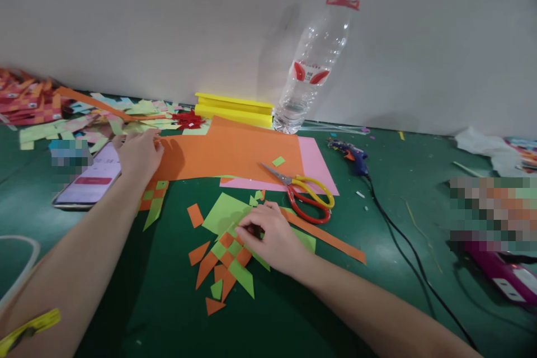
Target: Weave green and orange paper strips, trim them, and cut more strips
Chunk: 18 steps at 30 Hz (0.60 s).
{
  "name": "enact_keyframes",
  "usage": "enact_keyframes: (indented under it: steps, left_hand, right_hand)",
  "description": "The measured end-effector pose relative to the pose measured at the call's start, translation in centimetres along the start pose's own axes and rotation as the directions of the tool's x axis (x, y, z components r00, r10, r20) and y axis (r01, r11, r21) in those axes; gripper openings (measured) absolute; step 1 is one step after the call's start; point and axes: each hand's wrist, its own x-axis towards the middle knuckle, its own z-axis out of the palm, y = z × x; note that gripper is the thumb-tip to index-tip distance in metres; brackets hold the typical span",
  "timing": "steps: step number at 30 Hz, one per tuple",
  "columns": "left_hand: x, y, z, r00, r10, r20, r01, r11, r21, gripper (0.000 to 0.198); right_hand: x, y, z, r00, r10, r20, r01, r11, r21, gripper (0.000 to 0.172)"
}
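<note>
My right hand (271,235) rests on a woven piece of orange and green paper strips (229,254) on the green table; its fingertips are pinched together at the piece's upper edge. My left hand (140,154) reaches to the left edge of a large orange sheet (230,151), fingers curled against it. What the left fingers hold, if anything, is hidden. Loose orange and green offcuts (197,257) lie around the woven piece. Red and yellow scissors (308,193) lie just beyond my right hand.
A clear water bottle (314,61) stands by the wall next to folded yellow paper (232,109). A pink sheet (316,165) lies under the orange one. A phone (90,179) lies at left, a glue gun (350,154) with black cable at right. Paper scraps (84,117) pile at far left.
</note>
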Motion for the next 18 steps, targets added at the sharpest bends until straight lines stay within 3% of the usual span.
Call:
enact_keyframes:
  steps: [18]
  left_hand:
    - [0.05, -0.07, -0.06, 0.999, 0.005, 0.048, -0.004, 1.0, -0.024, 0.031]
  right_hand:
    - [-0.13, 0.1, 0.05, 1.0, -0.015, -0.007, 0.015, 1.0, 0.007, 0.025]
